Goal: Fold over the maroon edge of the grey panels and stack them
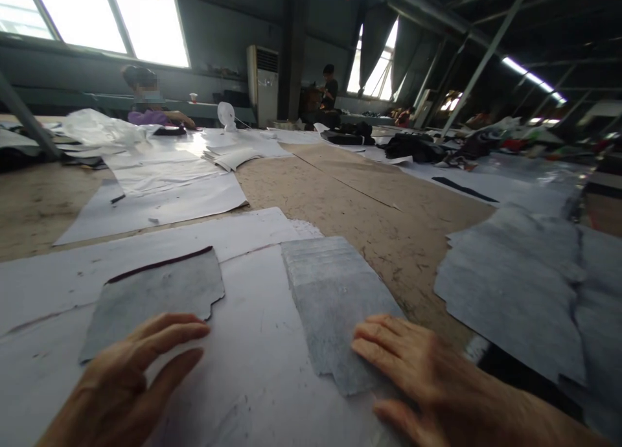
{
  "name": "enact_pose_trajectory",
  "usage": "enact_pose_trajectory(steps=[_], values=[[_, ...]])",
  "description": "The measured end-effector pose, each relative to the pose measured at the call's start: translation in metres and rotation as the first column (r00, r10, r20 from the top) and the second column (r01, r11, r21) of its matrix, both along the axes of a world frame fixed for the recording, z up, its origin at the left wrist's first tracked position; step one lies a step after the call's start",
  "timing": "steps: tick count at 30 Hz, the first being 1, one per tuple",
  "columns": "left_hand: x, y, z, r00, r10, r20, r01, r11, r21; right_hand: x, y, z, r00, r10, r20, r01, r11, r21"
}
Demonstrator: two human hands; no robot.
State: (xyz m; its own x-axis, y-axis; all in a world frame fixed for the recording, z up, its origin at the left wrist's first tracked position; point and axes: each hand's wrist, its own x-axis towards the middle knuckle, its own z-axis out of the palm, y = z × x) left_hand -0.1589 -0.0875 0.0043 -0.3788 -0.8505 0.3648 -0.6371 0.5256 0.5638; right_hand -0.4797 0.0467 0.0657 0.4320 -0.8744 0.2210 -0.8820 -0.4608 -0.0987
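Note:
My left hand [140,376] hovers at or just over the near edge of a grey cut fabric piece [165,288]; its fingers are apart and hold nothing. That piece has a dark strip along its far edge and a notched right corner. My right hand [408,363] lies with outstretched fingers on a stack of similar grey fabric pieces [330,291], whose far edges are slightly fanned. The thumb is apart from the fingers, near the stack's front edge. White paper [253,356] lies under both, and contact of the left fingertips cannot be made out.
Larger grey fabric piles [515,291] lie at right, beside a dark item [525,376]. Brown board [340,201] covers the table's middle. Farther back are white sheets [165,197], clear plastic [102,126], black bundles [413,147] and a small fan [226,115]. A person [150,113] sits across the table.

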Motion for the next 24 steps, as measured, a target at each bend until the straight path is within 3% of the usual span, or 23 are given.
enact_pose_trajectory(steps=[4,8,11,13,14,16,18,20,24], values=[[-0.054,0.026,0.012,0.94,-0.338,0.032,0.34,0.937,-0.083,0.001,0.003,-0.008,0.987,0.114,-0.116,-0.113,0.993,0.014],[-0.078,0.038,0.014,0.879,-0.477,0.008,0.475,0.872,-0.122,-0.002,-0.003,-0.016,0.959,0.186,-0.215,-0.209,0.973,-0.093],[-0.082,0.043,0.012,0.867,-0.497,0.05,0.499,0.865,-0.058,-0.008,-0.006,-0.02,0.989,0.148,0.009,-0.147,0.986,-0.074],[-0.083,0.045,0.012,0.867,-0.492,0.076,0.497,0.864,-0.078,-0.013,-0.009,-0.023,0.968,-0.013,0.249,0.01,1.0,0.014],[-0.085,0.045,0.011,0.868,-0.489,0.085,0.496,0.862,-0.11,-0.015,-0.01,-0.024,0.926,-0.141,0.35,0.121,0.99,0.079],[-0.089,0.044,0.011,0.863,-0.493,0.106,0.504,0.846,-0.173,-0.019,-0.012,-0.027,0.783,-0.411,0.467,0.34,0.911,0.233],[-0.097,0.041,0.011,0.849,-0.508,0.148,0.528,0.83,-0.181,-0.021,-0.013,-0.029,0.673,-0.543,0.503,0.444,0.84,0.311],[-0.106,0.037,0.011,0.838,-0.507,0.199,0.539,0.827,-0.162,-0.021,-0.012,-0.031,0.682,-0.523,0.512,0.437,0.852,0.289],[-0.122,0.029,0.011,0.867,-0.435,0.245,0.468,0.879,-0.095,-0.013,-0.006,-0.034,0.826,-0.342,0.448,0.3,0.94,0.165]])
